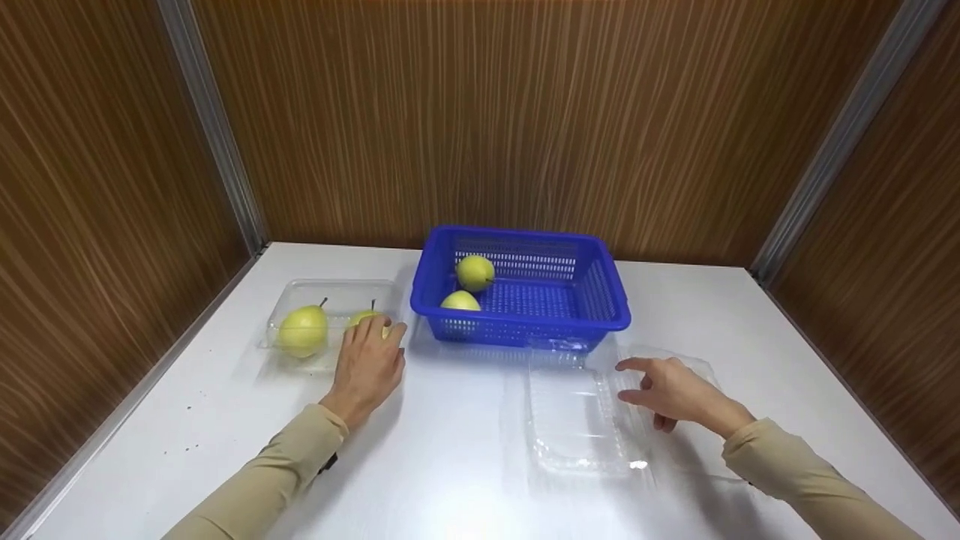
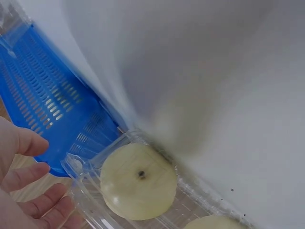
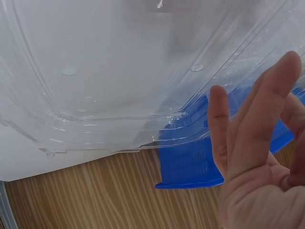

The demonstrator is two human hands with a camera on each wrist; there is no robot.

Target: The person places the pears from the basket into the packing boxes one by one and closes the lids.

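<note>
My left hand reaches over a yellow pear at the right side of a clear plastic box. In the left wrist view its fingers are spread and stand apart from that pear. Another pear lies in the same box on the left. Over on the right, my right hand hovers with loosely bent fingers and nothing between them. Beneath and beside it lies a second clear plastic box, opened out, its lid partly hidden by the hand.
A blue basket stands at the back middle with two pears inside, one farther back and one near the front wall. Wood-patterned panels enclose the white table at the back and sides.
</note>
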